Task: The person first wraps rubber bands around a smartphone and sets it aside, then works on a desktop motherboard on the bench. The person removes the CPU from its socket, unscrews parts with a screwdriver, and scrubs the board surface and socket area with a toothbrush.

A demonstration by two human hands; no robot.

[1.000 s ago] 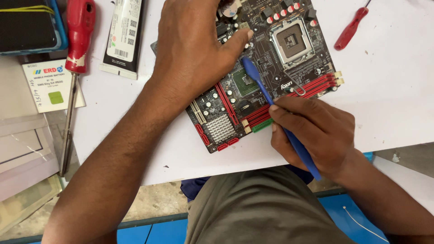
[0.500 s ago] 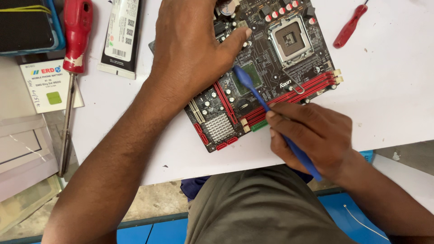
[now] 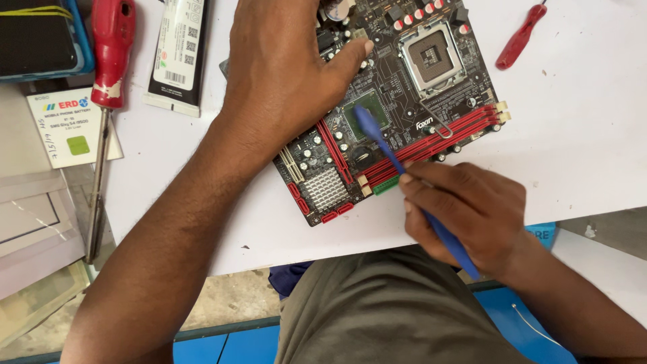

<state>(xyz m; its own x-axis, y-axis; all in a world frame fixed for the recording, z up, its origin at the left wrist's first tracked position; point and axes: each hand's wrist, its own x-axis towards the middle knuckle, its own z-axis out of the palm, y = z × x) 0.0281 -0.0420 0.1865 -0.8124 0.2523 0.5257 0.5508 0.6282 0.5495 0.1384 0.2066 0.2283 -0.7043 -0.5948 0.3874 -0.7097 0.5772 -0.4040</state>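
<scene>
The right hand is closed around a blue plastic pry tool, pinching its shaft between thumb and fingertips, with the handle end running out past the wrist toward the person's lap. The tool's rounded tip rests on the green chip near the middle of the motherboard. The left hand lies palm down on the board's left part, fingers spread flat and the thumb stretched along the surface toward the chip, pressing rather than gripping anything. The black motherboard sits tilted on a white table, between the two hands, its red memory slots just ahead of the right hand's knuckles and its square processor socket beyond the tool tip. A finned silver heatsink sits at the board's near corner. Off to the left lie a red-handled screwdriver and a long black-and-white pack; a smaller red screwdriver lies well apart at the upper right.
</scene>
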